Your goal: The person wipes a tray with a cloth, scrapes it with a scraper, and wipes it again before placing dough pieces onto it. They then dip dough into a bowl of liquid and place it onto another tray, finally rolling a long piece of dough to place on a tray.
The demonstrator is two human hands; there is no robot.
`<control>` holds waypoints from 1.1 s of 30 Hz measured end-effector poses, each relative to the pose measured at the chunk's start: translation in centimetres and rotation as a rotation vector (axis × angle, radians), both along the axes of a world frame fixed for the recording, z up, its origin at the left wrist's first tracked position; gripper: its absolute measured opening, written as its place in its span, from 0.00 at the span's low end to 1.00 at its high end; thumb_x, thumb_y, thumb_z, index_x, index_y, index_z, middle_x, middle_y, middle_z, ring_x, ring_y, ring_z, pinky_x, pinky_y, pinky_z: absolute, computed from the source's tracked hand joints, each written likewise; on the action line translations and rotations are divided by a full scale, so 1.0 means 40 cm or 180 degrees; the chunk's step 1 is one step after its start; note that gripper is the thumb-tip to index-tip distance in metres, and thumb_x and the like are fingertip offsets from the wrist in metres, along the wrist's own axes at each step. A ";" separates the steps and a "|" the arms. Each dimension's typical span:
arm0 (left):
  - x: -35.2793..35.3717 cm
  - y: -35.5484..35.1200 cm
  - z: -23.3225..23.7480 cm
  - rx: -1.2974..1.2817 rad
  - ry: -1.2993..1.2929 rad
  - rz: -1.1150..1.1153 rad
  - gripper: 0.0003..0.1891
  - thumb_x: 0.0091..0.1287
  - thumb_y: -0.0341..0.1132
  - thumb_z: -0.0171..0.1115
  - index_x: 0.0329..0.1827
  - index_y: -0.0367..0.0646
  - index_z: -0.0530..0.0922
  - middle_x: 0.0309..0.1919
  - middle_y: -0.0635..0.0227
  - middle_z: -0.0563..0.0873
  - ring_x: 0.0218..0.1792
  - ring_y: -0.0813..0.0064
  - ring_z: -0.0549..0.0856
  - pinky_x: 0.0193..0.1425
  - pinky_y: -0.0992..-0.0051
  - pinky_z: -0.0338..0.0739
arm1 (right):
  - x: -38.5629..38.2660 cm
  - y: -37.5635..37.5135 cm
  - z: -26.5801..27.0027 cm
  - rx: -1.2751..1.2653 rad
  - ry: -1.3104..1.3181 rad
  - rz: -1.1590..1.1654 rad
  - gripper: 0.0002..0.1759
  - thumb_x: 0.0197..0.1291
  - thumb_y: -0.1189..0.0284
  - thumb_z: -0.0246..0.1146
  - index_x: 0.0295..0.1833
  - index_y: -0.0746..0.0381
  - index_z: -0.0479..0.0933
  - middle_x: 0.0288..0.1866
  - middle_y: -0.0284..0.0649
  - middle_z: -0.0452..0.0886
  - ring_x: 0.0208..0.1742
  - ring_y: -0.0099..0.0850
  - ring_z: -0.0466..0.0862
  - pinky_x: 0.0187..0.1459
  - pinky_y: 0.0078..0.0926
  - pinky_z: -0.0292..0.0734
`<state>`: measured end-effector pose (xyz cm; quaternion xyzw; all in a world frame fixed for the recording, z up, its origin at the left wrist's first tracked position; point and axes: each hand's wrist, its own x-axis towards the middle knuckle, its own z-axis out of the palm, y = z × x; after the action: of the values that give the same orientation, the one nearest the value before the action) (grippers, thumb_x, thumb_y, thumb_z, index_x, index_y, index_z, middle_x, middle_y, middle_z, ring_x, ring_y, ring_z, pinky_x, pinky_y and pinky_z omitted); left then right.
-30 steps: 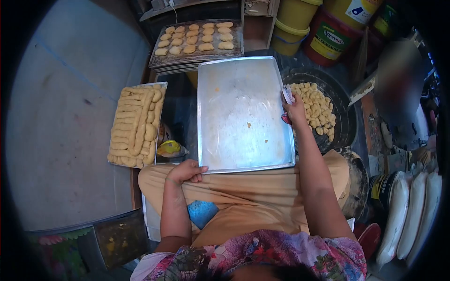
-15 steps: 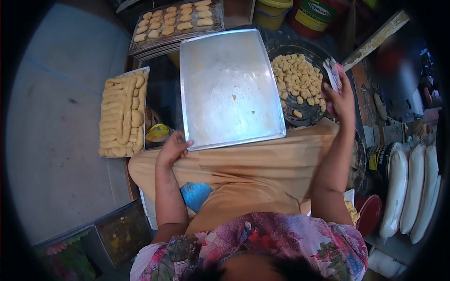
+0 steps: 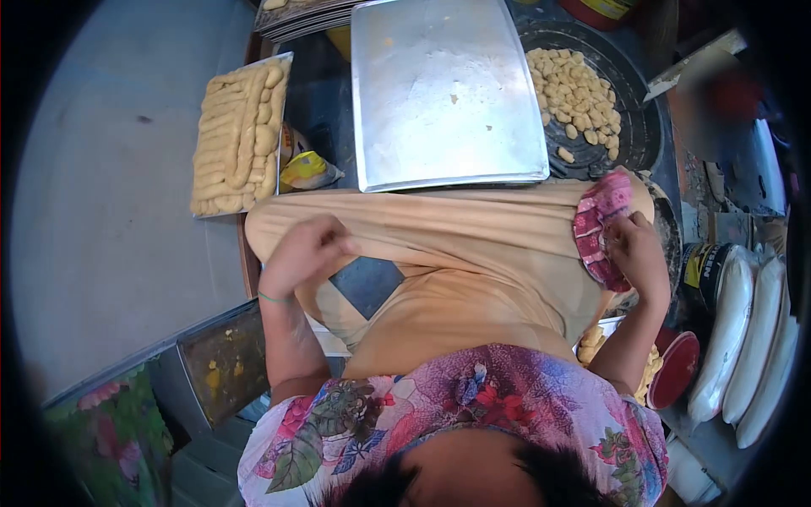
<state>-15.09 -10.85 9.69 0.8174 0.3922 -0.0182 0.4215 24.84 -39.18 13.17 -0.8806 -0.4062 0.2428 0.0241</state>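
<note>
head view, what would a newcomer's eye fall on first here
Probably the big shiny metal tray, top centre just beyond the knees, with only a few specks on it. Next come the pale dough ropes packed on the left, and the dough pieces in the round black pan on the right. The right hand holds a vivid pink cloth near the right knee.

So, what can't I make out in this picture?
All in the head view:
Left hand: fingers blurred, exact pose unclear.
Grip on the pink cloth: partly hidden by the right hand itself.
Dough pieces at lower right: partly hidden by the right forearm.
Stacked trays: cut off by the top edge.
</note>
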 end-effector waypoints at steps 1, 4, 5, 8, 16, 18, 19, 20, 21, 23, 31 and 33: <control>-0.014 -0.033 0.001 0.0141 0.0147 -0.0261 0.16 0.58 0.36 0.68 0.43 0.34 0.79 0.31 0.59 0.82 0.32 0.68 0.80 0.39 0.72 0.75 | -0.012 0.010 0.020 -0.0192 0.0260 -0.0233 0.21 0.45 0.74 0.70 0.50 0.58 0.80 0.65 0.51 0.71 0.64 0.51 0.71 0.62 0.41 0.69; -0.027 -0.119 -0.040 0.1084 0.0122 -0.0664 0.18 0.54 0.33 0.70 0.46 0.35 0.79 0.33 0.57 0.82 0.33 0.64 0.81 0.40 0.71 0.75 | -0.054 -0.008 0.030 0.0874 -0.0379 0.0340 0.24 0.46 0.73 0.69 0.53 0.56 0.80 0.63 0.51 0.72 0.63 0.50 0.72 0.62 0.42 0.69; -0.025 -0.136 -0.049 0.1478 0.0031 -0.0735 0.19 0.53 0.32 0.71 0.47 0.35 0.79 0.33 0.57 0.82 0.34 0.64 0.81 0.40 0.71 0.75 | -0.062 -0.001 0.031 0.1073 -0.0606 0.0447 0.27 0.46 0.73 0.70 0.57 0.55 0.78 0.63 0.51 0.72 0.63 0.50 0.72 0.62 0.41 0.69; -0.048 -0.144 -0.019 -0.0238 -0.0206 -0.0132 0.20 0.52 0.29 0.71 0.48 0.35 0.79 0.33 0.60 0.83 0.33 0.69 0.81 0.41 0.74 0.75 | -0.110 0.052 0.073 0.1554 -0.0305 0.0712 0.28 0.47 0.73 0.69 0.58 0.56 0.77 0.64 0.51 0.72 0.64 0.49 0.71 0.64 0.42 0.68; 0.003 -0.067 0.146 -0.0617 -0.2244 0.1126 0.10 0.54 0.25 0.71 0.34 0.39 0.76 0.31 0.76 0.77 0.32 0.85 0.74 0.40 0.82 0.70 | -0.329 0.268 -0.022 0.2053 0.3585 0.1595 0.49 0.50 0.65 0.75 0.74 0.65 0.57 0.72 0.50 0.63 0.71 0.40 0.65 0.70 0.38 0.61; 0.140 -0.086 0.156 -0.1013 -0.2710 0.1295 0.13 0.55 0.26 0.71 0.32 0.43 0.72 0.29 0.79 0.75 0.32 0.88 0.71 0.37 0.85 0.66 | -0.398 0.303 -0.086 0.2529 0.4592 0.0751 0.48 0.51 0.66 0.74 0.73 0.65 0.57 0.69 0.48 0.66 0.68 0.37 0.68 0.69 0.37 0.63; 0.146 -0.037 0.084 -0.0867 -0.2588 0.0793 0.12 0.56 0.25 0.70 0.39 0.40 0.75 0.32 0.77 0.79 0.35 0.88 0.75 0.40 0.84 0.70 | -0.395 0.319 -0.054 0.2324 0.4734 0.0527 0.43 0.54 0.65 0.73 0.72 0.65 0.60 0.66 0.46 0.70 0.65 0.35 0.71 0.67 0.35 0.65; 0.190 -0.028 0.076 -0.1068 -0.2852 0.0749 0.12 0.56 0.24 0.70 0.41 0.39 0.76 0.33 0.76 0.80 0.35 0.87 0.76 0.40 0.83 0.71 | -0.376 0.342 -0.019 0.2120 0.4867 0.0299 0.39 0.57 0.64 0.71 0.70 0.66 0.62 0.62 0.45 0.74 0.62 0.33 0.74 0.65 0.33 0.68; 0.224 -0.029 0.081 -0.1266 -0.2923 0.0802 0.12 0.56 0.23 0.70 0.41 0.39 0.76 0.31 0.76 0.79 0.34 0.88 0.76 0.39 0.83 0.71 | -0.351 0.361 -0.015 0.2216 0.4879 0.0295 0.32 0.61 0.63 0.67 0.66 0.67 0.67 0.57 0.40 0.78 0.58 0.28 0.75 0.62 0.29 0.69; 0.264 -0.015 0.093 -0.1440 -0.2853 0.0672 0.12 0.56 0.23 0.70 0.40 0.38 0.76 0.29 0.77 0.78 0.31 0.88 0.75 0.35 0.84 0.70 | -0.275 0.389 -0.024 0.2267 0.4426 0.0695 0.22 0.67 0.62 0.60 0.58 0.67 0.76 0.50 0.34 0.82 0.52 0.21 0.77 0.56 0.24 0.71; 0.368 0.056 -0.008 -0.0878 -0.1973 -0.0594 0.11 0.57 0.28 0.71 0.40 0.38 0.78 0.27 0.72 0.81 0.29 0.84 0.77 0.35 0.82 0.72 | -0.177 0.384 -0.013 0.1485 0.3281 0.0819 0.25 0.65 0.72 0.60 0.67 0.62 0.69 0.53 0.42 0.81 0.53 0.26 0.78 0.57 0.25 0.71; 0.395 0.088 -0.012 -0.0105 -0.2131 -0.0895 0.12 0.58 0.31 0.71 0.41 0.38 0.79 0.30 0.67 0.82 0.33 0.77 0.80 0.43 0.77 0.76 | -0.181 0.394 -0.021 0.1326 0.1994 0.1222 0.27 0.61 0.80 0.58 0.67 0.60 0.69 0.60 0.47 0.77 0.59 0.32 0.78 0.60 0.25 0.71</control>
<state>0.70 -7.32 9.22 0.8171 0.1158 0.1863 0.5331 17.61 -23.42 12.33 -0.6489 -0.5764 0.4116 0.2782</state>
